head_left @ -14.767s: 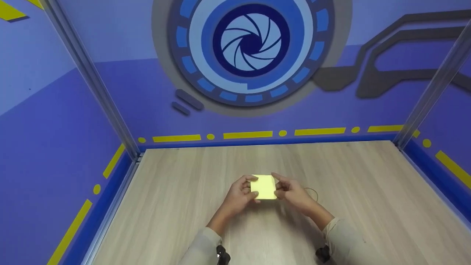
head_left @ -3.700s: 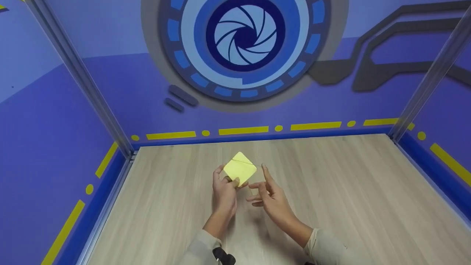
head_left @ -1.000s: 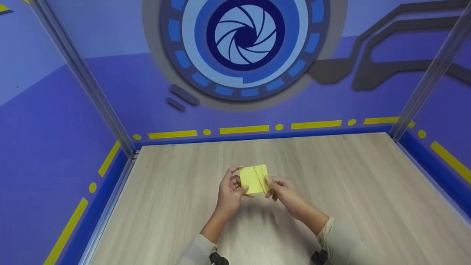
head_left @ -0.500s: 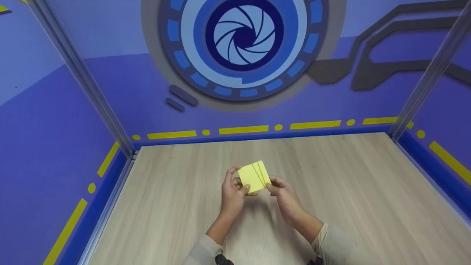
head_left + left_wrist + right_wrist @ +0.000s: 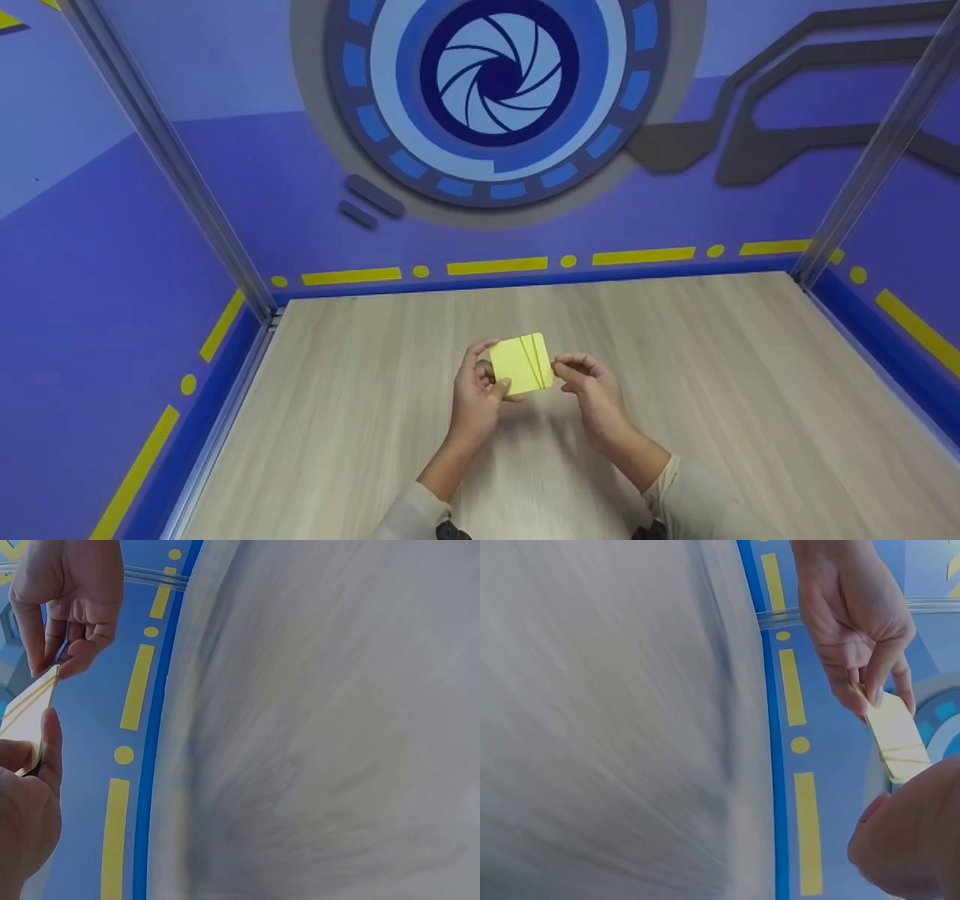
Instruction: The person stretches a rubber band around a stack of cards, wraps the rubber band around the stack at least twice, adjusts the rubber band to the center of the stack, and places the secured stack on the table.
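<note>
A square yellow pad (image 5: 512, 366) with rounded corners is held up over the table in the head view. Two strands of a thin rubber band (image 5: 537, 361) cross its right part, meeting near the lower edge. My left hand (image 5: 474, 394) grips the pad's left side, thumb on the face and fingers behind. At the right edge my right hand (image 5: 600, 401) has curled fingers, thumb and index fingertips together; I cannot tell if they pinch anything. The left wrist view shows these fingertips around the corner of the pad (image 5: 26, 712). In the right wrist view my left hand (image 5: 859, 615) pinches the pad's far end.
Beneath both hands lies a pale wood-grain table (image 5: 360, 390). Blue-purple panels (image 5: 247, 187) with yellow dashes enclose its back and sides, and metal posts (image 5: 176, 157) stand at the back corners.
Within the last second the right thumb has come off the pad's face and the hand has shifted slightly right. Earlier, only one strand crossed the pad; before that, none showed on its face.
</note>
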Action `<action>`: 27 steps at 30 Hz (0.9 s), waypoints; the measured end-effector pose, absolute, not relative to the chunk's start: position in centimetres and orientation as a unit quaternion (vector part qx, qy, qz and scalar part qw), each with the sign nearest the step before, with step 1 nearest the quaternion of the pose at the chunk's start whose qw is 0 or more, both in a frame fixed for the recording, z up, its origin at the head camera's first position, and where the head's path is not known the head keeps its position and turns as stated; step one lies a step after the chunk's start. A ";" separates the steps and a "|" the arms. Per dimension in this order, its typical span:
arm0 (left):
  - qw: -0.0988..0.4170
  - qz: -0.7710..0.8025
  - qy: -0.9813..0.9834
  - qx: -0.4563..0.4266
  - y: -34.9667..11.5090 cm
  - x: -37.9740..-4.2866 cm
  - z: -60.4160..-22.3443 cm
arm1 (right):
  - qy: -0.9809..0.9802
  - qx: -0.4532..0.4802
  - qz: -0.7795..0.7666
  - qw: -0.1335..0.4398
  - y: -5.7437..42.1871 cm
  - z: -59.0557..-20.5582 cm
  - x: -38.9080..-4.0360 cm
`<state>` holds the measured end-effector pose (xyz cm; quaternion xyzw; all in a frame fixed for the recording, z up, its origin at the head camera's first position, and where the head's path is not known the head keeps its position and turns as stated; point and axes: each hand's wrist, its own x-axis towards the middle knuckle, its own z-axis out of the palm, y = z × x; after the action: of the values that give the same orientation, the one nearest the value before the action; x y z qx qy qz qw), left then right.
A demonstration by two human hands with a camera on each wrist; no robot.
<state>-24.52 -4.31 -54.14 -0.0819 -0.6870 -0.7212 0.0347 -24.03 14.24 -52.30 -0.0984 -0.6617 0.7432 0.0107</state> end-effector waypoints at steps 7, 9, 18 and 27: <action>0.030 -0.725 -0.682 -0.091 -5.0 -24.7 -54.0 | -0.699 -0.072 0.711 0.027 14.5 -52.2 -24.1; 0.026 -0.726 -0.681 -0.092 -5.1 -24.7 -54.0 | -0.705 -0.067 0.706 0.031 14.5 -52.1 -24.0; 0.002 -0.723 -0.682 -0.105 -5.2 -24.5 -54.1 | -0.739 -0.007 0.669 0.076 14.7 -51.9 -24.0; -0.007 -0.694 -0.708 -0.134 -4.9 -24.4 -54.2 | -0.767 0.022 0.636 0.079 15.1 -51.8 -24.9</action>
<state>-24.36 -4.86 -54.17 -0.1336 -0.7077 -0.6938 -0.0065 -24.95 15.07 -51.83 0.0216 -0.7670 0.6363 0.0794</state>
